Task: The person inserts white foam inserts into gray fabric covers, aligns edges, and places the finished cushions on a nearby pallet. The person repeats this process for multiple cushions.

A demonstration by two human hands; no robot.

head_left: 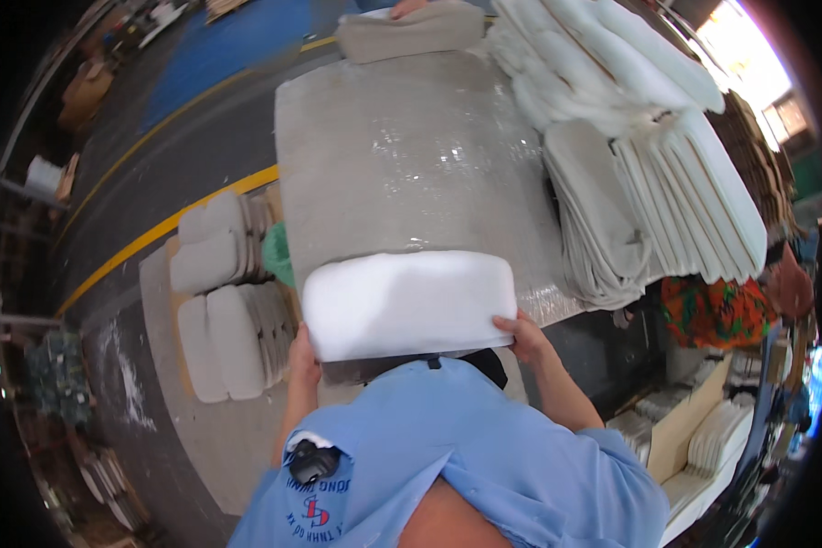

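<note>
Head view: cushions (pixel 224 338) are stacked left of the left hand (pixel 303 358), whose fingers are clamped on one end of a white pad (pixel 409 306); its other end is clamped by the right hand (pixel 528 338), beyond whose fingers grey covers (pixel 586 201) are piled.

Yellow lines (pixel 263 178) crossed the dark grey floor (pixel 187 151) beside a blue patch (pixel 215 68), while bright light (pixel 749 46) glared at the upper right.
</note>
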